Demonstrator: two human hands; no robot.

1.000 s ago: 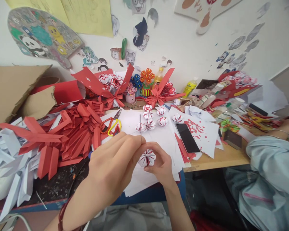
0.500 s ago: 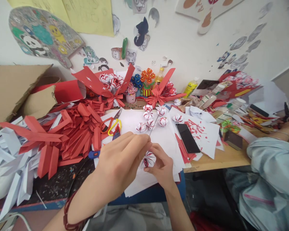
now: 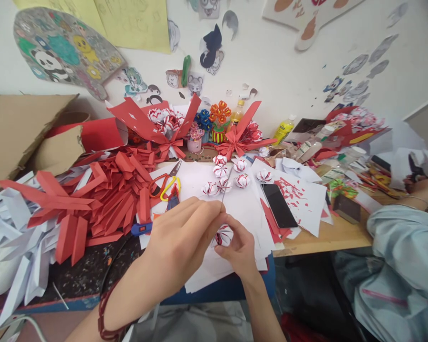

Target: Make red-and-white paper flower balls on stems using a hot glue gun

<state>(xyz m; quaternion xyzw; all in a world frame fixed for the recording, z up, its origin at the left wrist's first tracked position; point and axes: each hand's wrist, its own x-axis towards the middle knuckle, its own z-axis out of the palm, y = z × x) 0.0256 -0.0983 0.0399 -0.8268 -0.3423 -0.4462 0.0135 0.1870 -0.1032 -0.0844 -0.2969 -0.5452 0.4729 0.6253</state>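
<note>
My left hand (image 3: 183, 232) is closed in a pinch on a thin wire (image 3: 226, 190), which sticks up and away past the fingers. Right beside it, my right hand (image 3: 237, 244) holds a small red-and-white folded paper flower (image 3: 224, 235) between thumb and fingers. Part of that flower is hidden behind my left fingers, so where the wire meets it cannot be seen. Beyond my hands, several similar paper flowers (image 3: 241, 180) lie on white paper sheets (image 3: 192, 173).
Scissors (image 3: 169, 183) and a blue-handled cutter (image 3: 141, 229) lie left, near heaped red paper strips (image 3: 117, 199) and white strips (image 3: 24, 237). To the right are a phone (image 3: 278, 205), bottles (image 3: 285, 129) and clutter. A co-worker's sleeve (image 3: 406, 251) is at far right.
My hands keep nearly the same grip on the wire and flower, with only a slight shift. At far right, the co-worker's hand has moved, now holding up a dark tool.
</note>
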